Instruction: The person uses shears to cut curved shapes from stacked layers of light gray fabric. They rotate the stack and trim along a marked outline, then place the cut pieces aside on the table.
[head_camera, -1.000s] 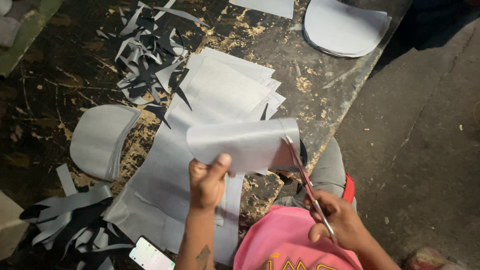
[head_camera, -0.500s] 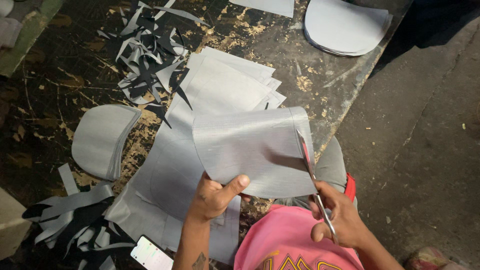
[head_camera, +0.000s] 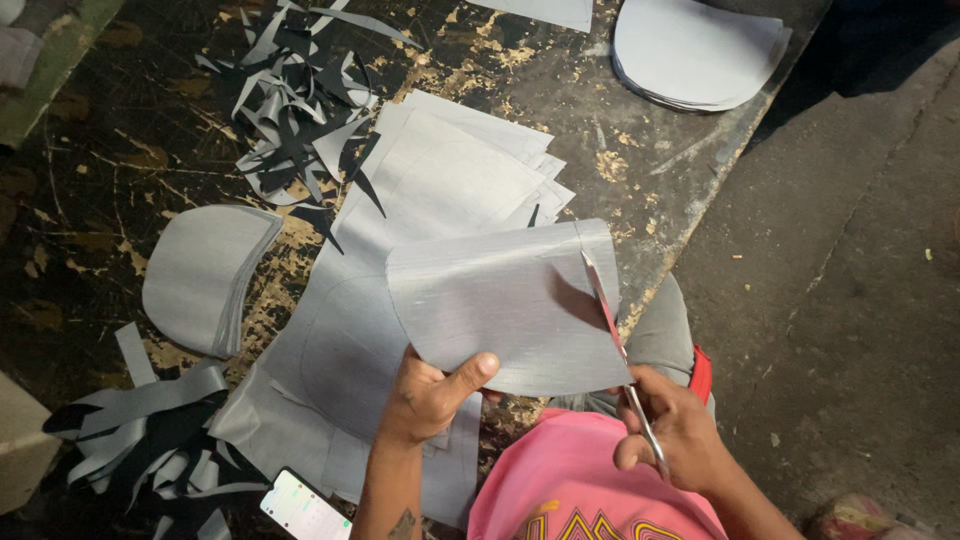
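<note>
Left hand (head_camera: 430, 400) pinches grey sheet (head_camera: 500, 305) by its lower edge; right hand (head_camera: 672, 432), closed on scissors (head_camera: 612, 335), cuts sheet's right side above bench (head_camera: 560, 90).

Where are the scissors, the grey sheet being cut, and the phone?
scissors (head_camera: 607, 318), head view, on the blade crossing the sheet.
grey sheet (head_camera: 490, 300), head view, on its middle.
phone (head_camera: 303, 509), head view, on its lit screen.

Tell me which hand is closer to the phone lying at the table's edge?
Left. The left hand, holding the grey sheet, sits just above the phone; the right hand works the scissors farther off to the side.
</note>
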